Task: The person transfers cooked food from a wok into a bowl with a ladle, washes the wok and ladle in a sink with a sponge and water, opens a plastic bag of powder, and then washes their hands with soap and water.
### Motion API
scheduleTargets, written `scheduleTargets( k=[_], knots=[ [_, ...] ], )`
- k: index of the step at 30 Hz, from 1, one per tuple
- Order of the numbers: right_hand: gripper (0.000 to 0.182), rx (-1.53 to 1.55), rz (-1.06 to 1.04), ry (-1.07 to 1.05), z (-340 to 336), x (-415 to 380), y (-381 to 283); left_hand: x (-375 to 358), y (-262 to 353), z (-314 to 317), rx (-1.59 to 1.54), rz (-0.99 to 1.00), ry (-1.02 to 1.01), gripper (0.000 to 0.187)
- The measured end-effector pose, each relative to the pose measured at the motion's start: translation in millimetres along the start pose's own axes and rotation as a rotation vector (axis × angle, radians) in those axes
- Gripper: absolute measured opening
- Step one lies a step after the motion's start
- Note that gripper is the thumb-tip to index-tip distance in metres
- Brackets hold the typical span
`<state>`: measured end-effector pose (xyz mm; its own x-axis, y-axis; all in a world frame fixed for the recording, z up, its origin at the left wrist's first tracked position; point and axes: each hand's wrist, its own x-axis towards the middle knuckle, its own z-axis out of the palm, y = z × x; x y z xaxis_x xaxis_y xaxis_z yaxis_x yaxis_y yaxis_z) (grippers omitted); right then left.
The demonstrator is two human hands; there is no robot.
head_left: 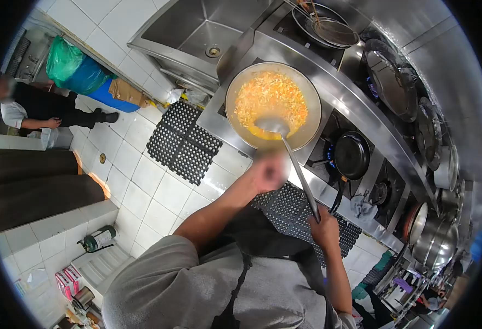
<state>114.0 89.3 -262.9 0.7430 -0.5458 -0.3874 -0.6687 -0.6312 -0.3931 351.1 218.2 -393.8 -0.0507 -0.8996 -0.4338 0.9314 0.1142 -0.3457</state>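
Kitchen stove (328,104): one wok (272,105), one ladle (285,148).

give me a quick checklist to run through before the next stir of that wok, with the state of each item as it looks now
1. Right hand grips the ladle handle: ok, fingers closed round the end.
2. Ladle bowl sits in the food: ok, it rests at the near side of the wok.
3. Left hand has hold of the wok: cannot tell, it is blurred at the near rim.
4. Food inside the wok: ok, none seen on the rim or counter.
5. Flame under the wok: cannot tell, hidden; blue flame shows only beside the black pan.
6. Footing: ok, black floor mat lies before the stove.
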Motion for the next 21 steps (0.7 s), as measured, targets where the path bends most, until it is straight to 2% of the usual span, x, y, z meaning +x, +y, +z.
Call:
scheduleTargets(
  k=[3, 8, 14, 18, 21],
  knots=[
    [0.040, 0.030, -0.080, 0.082, 16.4, 7.4, 1.8, -14.2, -3.0, 3.5, 0.068, 0.042, 0.078, 0.026],
    [0.038, 0.173, -0.072, 0.084, 12.4, -8.7, -16.0, -54.7, -15.6, 12.6, 0.132, 0.020, 0.142, 0.030],
    [0.037, 0.150, -0.192, 0.343, 30.8, 40.2, -27.8, -59.6, -29.2, 6.3, 0.154, 0.010, 0.107, 0.031],
    [0.039, 0.151, -0.110, 0.146, 0.3, 4.9, -31.1, -95.4, -51.4, 6.7, 0.201, 0.014, 0.169, 0.030],
    [0.040, 0.216, -0.072, 0.107, -25.1, -53.4, -24.8, -102.3, -57.2, 18.6, 0.186, -0.020, 0.111, 0.030]
  ],
)
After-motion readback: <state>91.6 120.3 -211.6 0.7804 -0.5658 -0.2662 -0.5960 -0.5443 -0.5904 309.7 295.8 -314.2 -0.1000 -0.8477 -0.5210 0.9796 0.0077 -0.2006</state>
